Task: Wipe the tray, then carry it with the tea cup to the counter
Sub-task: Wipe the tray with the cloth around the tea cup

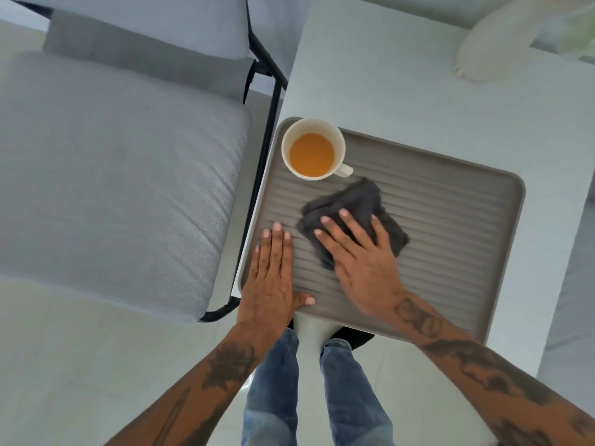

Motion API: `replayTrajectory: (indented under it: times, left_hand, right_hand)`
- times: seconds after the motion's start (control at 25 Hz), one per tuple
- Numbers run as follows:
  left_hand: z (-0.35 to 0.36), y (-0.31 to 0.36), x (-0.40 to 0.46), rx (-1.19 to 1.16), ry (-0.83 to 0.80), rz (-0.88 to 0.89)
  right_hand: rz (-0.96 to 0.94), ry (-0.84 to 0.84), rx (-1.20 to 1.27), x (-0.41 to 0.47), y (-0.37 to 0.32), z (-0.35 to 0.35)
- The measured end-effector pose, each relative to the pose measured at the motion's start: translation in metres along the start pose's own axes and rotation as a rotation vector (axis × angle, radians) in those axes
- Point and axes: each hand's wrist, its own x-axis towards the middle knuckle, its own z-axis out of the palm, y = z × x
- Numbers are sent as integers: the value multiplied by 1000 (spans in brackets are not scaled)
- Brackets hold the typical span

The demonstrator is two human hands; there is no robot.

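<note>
Wiping Close to a Full Cup

Wiping was underway: the right hand (363, 268) pressed a dark cloth (354, 217) flat onto the tray (467, 220), its fingers (331, 226) spread apart over the fabric rather than clamped on it. The left hand (270, 281) lay palm down on the tray's near left corner, fingers together and thumb at the front rim, steadying it. The likeliest mishap was the cloth's far edge, just beside the tea cup (314, 149), knocking the handle and slopping tea; the tray's left edge also appeared to overhang the table (402, 91), so a hard push could tip it. The grey, ribbed, raised-rimmed tray sat at the table's near left corner, the cream cup in its far left corner
</note>
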Motion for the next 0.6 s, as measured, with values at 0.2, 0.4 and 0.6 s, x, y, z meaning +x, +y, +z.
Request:
replayTrajectory:
  times: [0.2, 0.4, 0.6]
  left_hand:
    - [3, -1, 1, 21, -8, 20]
    - [3, -4, 1, -6, -15, 26]
    - [4, -5, 2, -23, -16, 45]
  right_hand:
    - [-45, 7, 54, 30, -17, 11]
    - [194, 25, 3, -90, 76, 1]
    - [432, 34, 3, -118, 101, -4]
